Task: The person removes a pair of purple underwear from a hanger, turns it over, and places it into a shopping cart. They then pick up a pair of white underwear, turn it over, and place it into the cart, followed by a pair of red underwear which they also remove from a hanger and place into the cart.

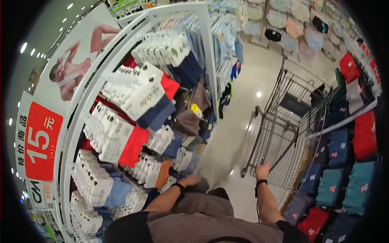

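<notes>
My right hand (262,171) is closed around the near end of a metal wire shopping cart (297,139), which stands in front of me to the right. A dark panel (295,104) sits in the far part of the cart. My left hand (190,180) hangs low beside the rack on the left, its back toward me and its fingers mostly hidden. Close to it are packs of underwear (148,172) on white hanger cards, with orange, blue and red cloth showing. Dark bands circle both wrists.
A white-framed display rack (208,52) rises on the left, with a red price sign (40,141) on its side. Folded teal garments (358,184) and red ones are stacked at the right. Light tiled floor (231,137) runs between, and more hung garments (293,28) stand ahead.
</notes>
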A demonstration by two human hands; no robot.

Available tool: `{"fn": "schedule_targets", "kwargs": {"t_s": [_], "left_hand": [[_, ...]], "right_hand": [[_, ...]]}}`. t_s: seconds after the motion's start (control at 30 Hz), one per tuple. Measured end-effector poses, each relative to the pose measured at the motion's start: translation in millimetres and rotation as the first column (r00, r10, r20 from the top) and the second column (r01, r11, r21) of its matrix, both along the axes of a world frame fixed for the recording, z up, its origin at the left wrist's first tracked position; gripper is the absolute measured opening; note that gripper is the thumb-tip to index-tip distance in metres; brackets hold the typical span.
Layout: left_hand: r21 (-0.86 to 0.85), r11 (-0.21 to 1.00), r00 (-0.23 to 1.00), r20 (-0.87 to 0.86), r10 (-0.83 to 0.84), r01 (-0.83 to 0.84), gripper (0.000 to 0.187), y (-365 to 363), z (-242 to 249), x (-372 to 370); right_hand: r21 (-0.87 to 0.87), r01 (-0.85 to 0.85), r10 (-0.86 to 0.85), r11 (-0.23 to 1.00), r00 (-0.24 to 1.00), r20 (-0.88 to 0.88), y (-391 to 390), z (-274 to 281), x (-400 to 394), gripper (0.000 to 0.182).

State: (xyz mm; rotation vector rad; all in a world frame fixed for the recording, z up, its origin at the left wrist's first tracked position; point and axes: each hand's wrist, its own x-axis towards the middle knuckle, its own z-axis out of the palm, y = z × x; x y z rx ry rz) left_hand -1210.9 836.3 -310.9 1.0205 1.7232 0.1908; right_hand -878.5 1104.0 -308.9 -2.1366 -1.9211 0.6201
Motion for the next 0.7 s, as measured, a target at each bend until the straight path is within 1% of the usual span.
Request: {"fn": "schedule_targets", "kwargs": {"t_s": [0.03, 0.07, 0.1, 0.13, 0.17, 0.2, 0.27, 0.3, 0.37, 0.4, 0.43, 0.47, 0.5, 0.53, 0.57, 0.6, 0.63, 0.67, 0.7], "left_hand": [[0.098, 0.994, 0.999, -0.028, -0.046, 0.048, 0.038, 24.1, -5.3, -6.7], [0.178, 0.979, 0.994, -0.059, -0.087, 0.096, 0.040, 38.7, -9.0, -9.7], [0.171, 0.981, 0.995, -0.056, -0.081, 0.089, 0.040, 47.7, -6.8, -3.7], [0.141, 0.989, 0.996, 0.079, 0.039, -0.050, 0.036, 66.3, -1.2, 0.5], [0.098, 0.979, 0.967, 0.200, 0.156, -0.178, 0.032, 87.4, 5.0, -2.1], [0.093, 0.982, 0.971, 0.191, 0.147, -0.167, 0.032, 103.6, 9.5, -3.6], [0.228, 0.969, 0.991, 0.113, 0.071, -0.095, 0.030, 127.2, 12.5, -1.4], [0.218, 0.973, 0.992, 0.117, 0.050, -0.075, 0.030, 139.0, 11.9, -3.1], [0.102, 0.987, 0.972, 0.213, 0.099, -0.123, 0.030, 158.2, 6.5, -4.9], [0.128, 0.987, 0.977, 0.201, 0.065, -0.092, 0.027, 164.2, 1.0, -6.8], [0.111, 0.991, 0.977, 0.206, 0.046, -0.070, 0.027, 165.5, -14.4, -10.1], [0.050, 0.997, 0.988, 0.138, -0.062, 0.056, 0.031, 172.2, -28.5, -17.9], [-0.022, 0.984, 0.982, 0.074, -0.175, 0.177, 0.036, 177.4, -36.3, -26.2], [0.133, 0.984, 0.977, 0.163, -0.136, 0.115, 0.035, 179.9, -8.6, -23.9], [0.124, 0.983, 0.975, 0.156, -0.157, 0.138, 0.035, 190.7, -9.1, -31.0], [0.000, 0.960, 0.959, 0.060, -0.279, 0.279, 0.034, 196.0, -24.8, -40.7], [-0.134, 0.908, 0.915, -0.021, -0.402, 0.396, 0.034, 200.0, -37.5, -46.1], [-0.212, 0.932, 0.952, -0.025, -0.304, 0.292, 0.033, 206.5, -41.8, -48.8], [-0.211, 0.932, 0.950, -0.038, -0.310, 0.295, 0.033, 228.4, -34.7, -50.4]], "right_hand": [[0.021, -0.006, 0.006, 1.000, 1.000, -0.011, 10.9, 2.9, -8.9, 0.020], [-0.001, 0.045, -0.045, 0.999, 0.999, 0.009, 21.5, 3.6, -17.3, 0.020], [-0.008, 0.039, -0.039, 0.999, 0.999, 0.012, 24.3, 7.6, -18.1, 0.020], [-0.037, 0.031, -0.031, 0.999, 0.999, -0.007, 32.8, 18.4, -23.0, 0.021], [-0.062, 0.029, -0.031, 0.998, 0.999, -0.035, 44.4, 23.9, -32.0, 0.023], [-0.084, 0.025, -0.030, 0.996, 0.998, -0.052, 54.1, 21.4, -34.8, 0.023], [-0.087, 0.045, -0.048, 0.995, 0.998, -0.031, 72.8, 19.3, -45.1, 0.022], [-0.075, 0.052, -0.052, 0.996, 0.999, -0.003, 85.6, 16.6, -45.2, 0.022], [-0.020, 0.068, -0.068, 0.997, 0.997, -0.019, 108.8, 4.5, -47.9, 0.022], [-0.012, 0.061, -0.061, 0.998, 0.998, -0.023, 120.8, 1.1, -49.2, 0.022], [-0.004, 0.057, -0.057, 0.998, 0.998, -0.030, 131.6, 0.2, -51.2, 0.022], [-0.013, 0.081, -0.082, 0.997, 0.996, -0.032, 146.8, 0.4, -54.6, 0.022], [-0.024, 0.058, -0.059, 0.998, 0.997, -0.048, 158.2, 4.3, -58.1, 0.023], [-0.038, 0.033, -0.035, 0.999, 0.997, -0.065, 166.1, 7.2, -59.7, 0.023], [-0.030, 0.041, -0.043, 0.999, 0.997, -0.064, 178.2, 11.0, -63.3, 0.024], [-0.051, 0.046, -0.049, 0.998, 0.997, -0.056, 191.4, 12.4, -67.8, 0.021], [-0.072, 0.047, -0.051, 0.996, 0.998, -0.047, 202.5, 12.1, -68.7, 0.019], [-0.076, 0.060, -0.064, 0.995, 0.996, -0.054, 212.6, 13.1, -68.6, 0.019], [-0.044, 0.045, -0.048, 0.998, 0.995, -0.087, 226.9, 12.6, -72.2, 0.019]]}}
